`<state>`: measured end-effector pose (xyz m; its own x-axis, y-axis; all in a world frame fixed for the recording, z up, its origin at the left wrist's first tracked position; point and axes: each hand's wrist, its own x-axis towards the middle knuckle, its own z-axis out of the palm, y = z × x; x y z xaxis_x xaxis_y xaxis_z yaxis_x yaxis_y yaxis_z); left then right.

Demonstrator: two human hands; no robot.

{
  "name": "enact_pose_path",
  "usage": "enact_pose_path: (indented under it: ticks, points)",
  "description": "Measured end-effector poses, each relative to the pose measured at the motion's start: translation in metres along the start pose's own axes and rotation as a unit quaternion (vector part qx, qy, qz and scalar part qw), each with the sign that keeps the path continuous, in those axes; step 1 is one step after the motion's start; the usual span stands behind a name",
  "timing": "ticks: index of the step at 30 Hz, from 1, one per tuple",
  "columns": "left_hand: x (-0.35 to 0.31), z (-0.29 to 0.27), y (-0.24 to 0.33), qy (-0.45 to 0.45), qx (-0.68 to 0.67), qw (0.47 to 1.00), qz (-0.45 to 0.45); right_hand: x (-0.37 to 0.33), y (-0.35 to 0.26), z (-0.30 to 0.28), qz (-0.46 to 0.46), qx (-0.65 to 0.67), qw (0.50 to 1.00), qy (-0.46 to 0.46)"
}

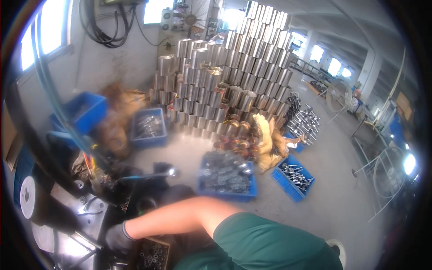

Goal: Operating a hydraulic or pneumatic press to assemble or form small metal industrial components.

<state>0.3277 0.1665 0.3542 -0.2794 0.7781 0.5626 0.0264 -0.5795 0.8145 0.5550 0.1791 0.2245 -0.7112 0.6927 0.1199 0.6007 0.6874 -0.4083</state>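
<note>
My right arm, in a short green sleeve, comes in from the lower right and reaches left across the picture. My right hand (119,238), in a grey glove, is beside a metal machine table (92,222). Its fingers are hidden in shadow, so what they hold or touch cannot be made out. Just right of the glove is a box (168,254) of small metal rings. Left of it stands a black cylinder with a pale round end (28,194), and metal rods lie below that. My left hand does not show.
Blue crates (227,196) (293,191) (148,141) of metal parts stand on the floor. Behind them, silver cylinders (258,67) are stacked high, near yellow-brown sacking (265,144). A dark hose (40,148) arches at the left. Wire-guarded fans (389,173) stand at the right.
</note>
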Motion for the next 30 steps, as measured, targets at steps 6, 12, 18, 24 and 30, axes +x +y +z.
enact_pose_path:
  ticks: [6, 12, 18, 24, 30]
  points:
    - [-0.035, 0.034, -0.007, -0.218, 0.076, 0.952, 0.201, -0.039, 0.024, -0.094, 0.171, -0.136, 0.975, 0.046]
    - [-0.059, 0.022, -0.067, -0.416, 0.073, 0.897, 0.128, 0.027, 0.078, -0.044, 0.194, -0.112, 0.966, 0.130]
    - [-0.064, 0.040, -0.039, -0.459, 0.025, 0.879, 0.126, 0.056, 0.090, -0.019, 0.207, -0.084, 0.954, 0.201]
    - [-0.057, 0.039, -0.028, -0.305, -0.049, 0.950, -0.054, 0.044, 0.086, -0.021, 0.216, -0.070, 0.935, 0.273]
    - [-0.032, 0.038, -0.041, -0.149, 0.091, 0.984, 0.045, 0.036, 0.071, 0.003, 0.235, -0.073, 0.906, 0.345]
